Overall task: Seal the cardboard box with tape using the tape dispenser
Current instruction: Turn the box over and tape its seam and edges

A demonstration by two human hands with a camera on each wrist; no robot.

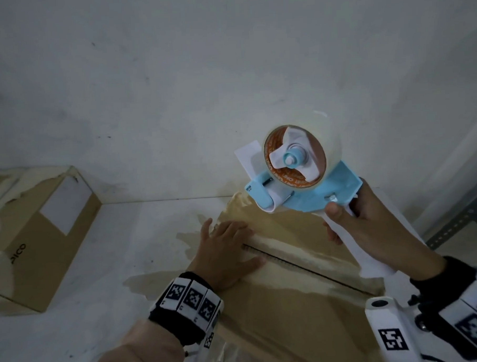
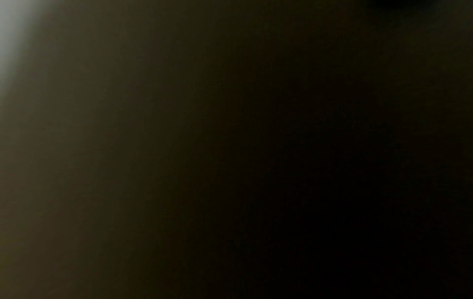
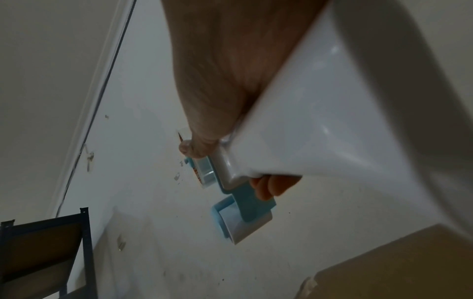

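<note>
Right hand (image 1: 370, 229) gripped tape dispenser (image 1: 300, 175) at right of frame, raised over box seam (image 1: 304, 268) running diagonally lower right; left hand (image 1: 224, 252) lay flat, fingers relaxed, at seam's upper-left end.

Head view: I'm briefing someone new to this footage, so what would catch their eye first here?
The blue and white tape dispenser with its clear roll, raised above the far end of the cardboard box in the right hand. Next, the left hand lying flat on the box top beside the dark centre seam. A second cardboard box sits at the far left.
</note>
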